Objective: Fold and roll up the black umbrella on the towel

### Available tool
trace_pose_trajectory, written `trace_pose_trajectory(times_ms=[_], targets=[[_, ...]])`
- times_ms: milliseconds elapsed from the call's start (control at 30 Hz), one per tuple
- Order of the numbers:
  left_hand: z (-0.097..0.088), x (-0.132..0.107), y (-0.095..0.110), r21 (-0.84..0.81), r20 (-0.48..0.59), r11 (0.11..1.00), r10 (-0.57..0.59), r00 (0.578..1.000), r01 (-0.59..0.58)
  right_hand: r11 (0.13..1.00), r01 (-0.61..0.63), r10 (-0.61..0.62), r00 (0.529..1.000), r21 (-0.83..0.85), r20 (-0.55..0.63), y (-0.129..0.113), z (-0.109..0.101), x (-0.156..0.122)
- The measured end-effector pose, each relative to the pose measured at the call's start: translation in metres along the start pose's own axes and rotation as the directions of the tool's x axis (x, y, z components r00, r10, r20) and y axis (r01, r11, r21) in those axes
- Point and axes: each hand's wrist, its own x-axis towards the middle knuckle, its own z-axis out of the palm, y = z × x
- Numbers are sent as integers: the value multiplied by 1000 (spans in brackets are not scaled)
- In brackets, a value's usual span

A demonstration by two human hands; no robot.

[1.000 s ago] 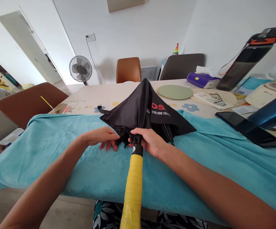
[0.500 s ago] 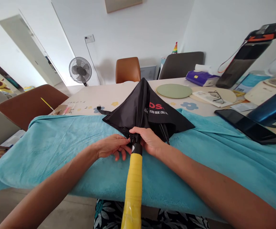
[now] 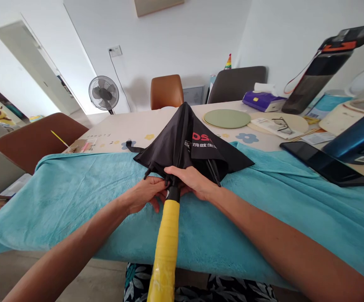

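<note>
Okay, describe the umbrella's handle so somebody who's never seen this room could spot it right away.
Start at the turquoise cloth draped over the near side of the table. On it lies a black, partly folded umbrella, its handle running down to the picture's bottom edge. It's bright yellow, unlike the black canopy.

- black umbrella [image 3: 161,147], collapsed but not wrapped up, fabric spread in a loose triangle, red and white print on the right
- yellow taped handle [image 3: 165,239] points near, peak far
- lying mid-worktop [image 3: 128,121], partly over blue cloth [image 3: 75,184]
</note>
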Motion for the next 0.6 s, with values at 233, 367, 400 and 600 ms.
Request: trace_pose_trajectory(times_ms=[233, 367, 400, 600], targets=[[15, 5, -3, -29, -7, 999, -41, 999, 40, 910, -51, 82, 995, 411, -57, 7, 13, 2], [21, 0, -2, 62, 10, 994, -90, 996, 89, 890, -91, 117, 993, 447, -30, 7, 12, 0], [20, -4, -1, 122, 11, 988, -97, 995, 95, 888, -105, 125, 992, 448, -15, 7, 12, 0], [-2, -37, 14, 461, -404, 884, 289, 868, -80, 895, -90, 105, 994, 438, -9, 7, 12, -2]])
